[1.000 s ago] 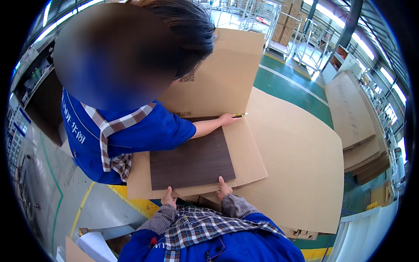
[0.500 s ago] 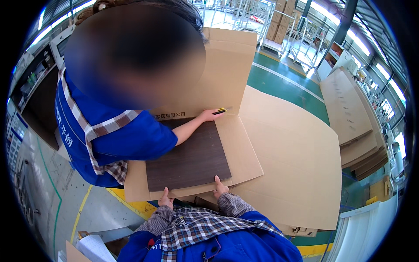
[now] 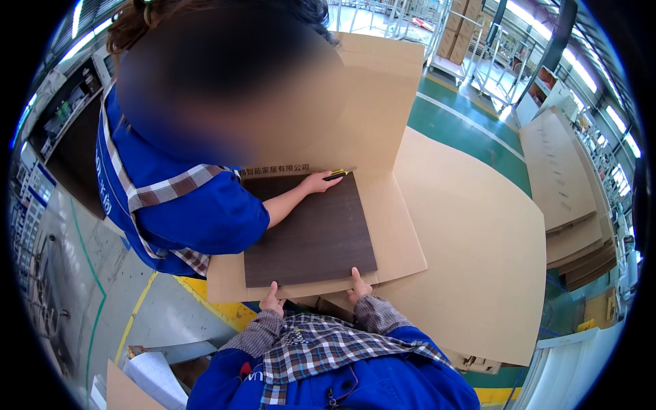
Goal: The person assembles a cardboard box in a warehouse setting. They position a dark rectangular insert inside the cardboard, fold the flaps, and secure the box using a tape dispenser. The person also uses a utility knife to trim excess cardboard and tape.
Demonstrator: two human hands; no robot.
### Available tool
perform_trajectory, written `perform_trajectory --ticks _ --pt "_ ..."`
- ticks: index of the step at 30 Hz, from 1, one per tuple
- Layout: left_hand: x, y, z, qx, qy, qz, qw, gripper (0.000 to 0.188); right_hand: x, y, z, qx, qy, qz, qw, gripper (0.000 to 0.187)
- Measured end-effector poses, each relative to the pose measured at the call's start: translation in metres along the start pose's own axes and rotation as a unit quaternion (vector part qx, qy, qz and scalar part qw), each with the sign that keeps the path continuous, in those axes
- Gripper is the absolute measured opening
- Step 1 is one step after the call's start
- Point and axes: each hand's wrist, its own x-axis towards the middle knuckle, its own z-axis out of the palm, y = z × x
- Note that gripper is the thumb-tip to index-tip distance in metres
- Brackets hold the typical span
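A dark brown wood-grain panel lies flat on a sheet of brown cardboard, whose far part stands upright behind it. My left hand grips the near cardboard edge, thumb on top and fingers hidden underneath. Further right, my right hand pinches the same edge the same way, its thumb tip against the panel's near side. A co-worker in a blue shirt leans in from the left. The co-worker's hand holds a yellow and black utility knife by the panel's far right corner, at the cardboard fold.
A large cardboard sheet spreads out to the right. Stacked cardboard sheets lean at the far right, near a white surface. Wheeled metal racks stand at the back. Papers lie at the lower left.
The co-worker's hand and knife have moved left relative to the panel, along the fold. My hands keep their hold on the near edge. The whole view has shifted slightly.
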Motion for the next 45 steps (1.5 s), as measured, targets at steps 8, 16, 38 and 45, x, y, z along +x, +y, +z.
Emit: perform_trajectory --ticks 8,16,38,45 --pt "-0.012 0.001 0.005 0.014 0.029 0.004 0.999 0.055 -0.003 0.004 -0.005 0.089 -0.012 0.004 0.996 0.075" --pt "-0.023 0.018 -0.001 0.017 0.027 -0.005 0.999 0.056 -0.006 0.018 -0.003 0.116 -0.064 -0.009 0.991 0.076" --pt "-0.050 0.070 -0.044 0.036 0.038 -0.019 0.998 0.056 -0.067 0.043 0.022 0.118 -0.024 -0.015 0.993 0.068" --pt "-0.035 0.058 -0.037 0.021 0.033 -0.008 0.999 0.058 -0.039 0.041 0.021 0.108 -0.028 -0.015 0.994 0.063"
